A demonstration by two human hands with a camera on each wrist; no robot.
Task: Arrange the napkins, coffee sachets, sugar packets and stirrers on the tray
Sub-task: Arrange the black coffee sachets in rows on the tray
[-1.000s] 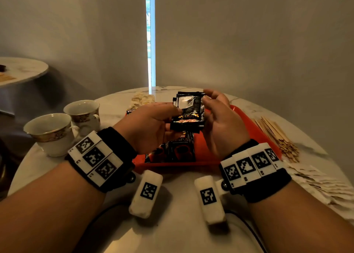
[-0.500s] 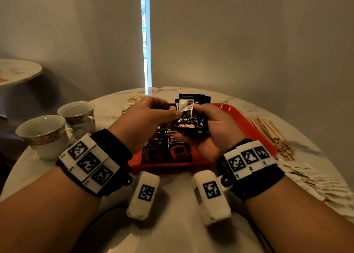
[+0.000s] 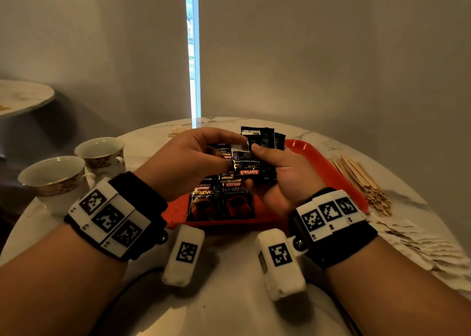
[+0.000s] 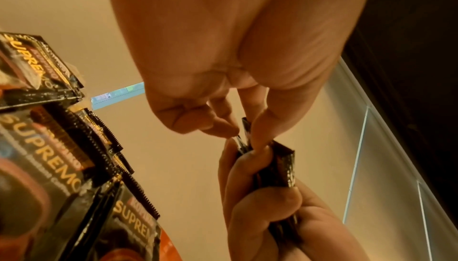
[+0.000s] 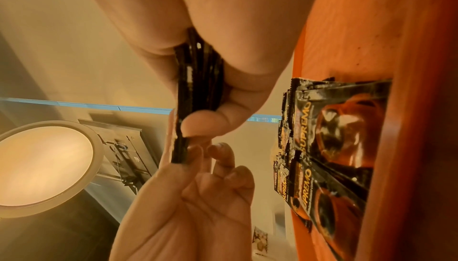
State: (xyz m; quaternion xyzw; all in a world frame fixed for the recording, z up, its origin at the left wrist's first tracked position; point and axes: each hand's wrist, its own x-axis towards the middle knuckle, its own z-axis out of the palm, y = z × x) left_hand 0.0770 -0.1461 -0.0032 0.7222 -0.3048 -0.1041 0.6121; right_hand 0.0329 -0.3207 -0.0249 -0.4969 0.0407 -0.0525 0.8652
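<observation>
Now both hands have dropped closer over the red tray (image 3: 339, 180): right hand (image 3: 285, 175) clutches a fanned stack of coffee sachets (image 3: 265, 142), left hand (image 3: 188, 162) pinches the front sachet (image 3: 242, 161). Best peel just one, lay it flush beside the sachets on the tray (image 3: 221, 198).

Plain grey walls (image 3: 331, 55) meet at a narrow bright window strip (image 3: 193, 55). A second round marble table (image 3: 23, 95) stands at left.
</observation>
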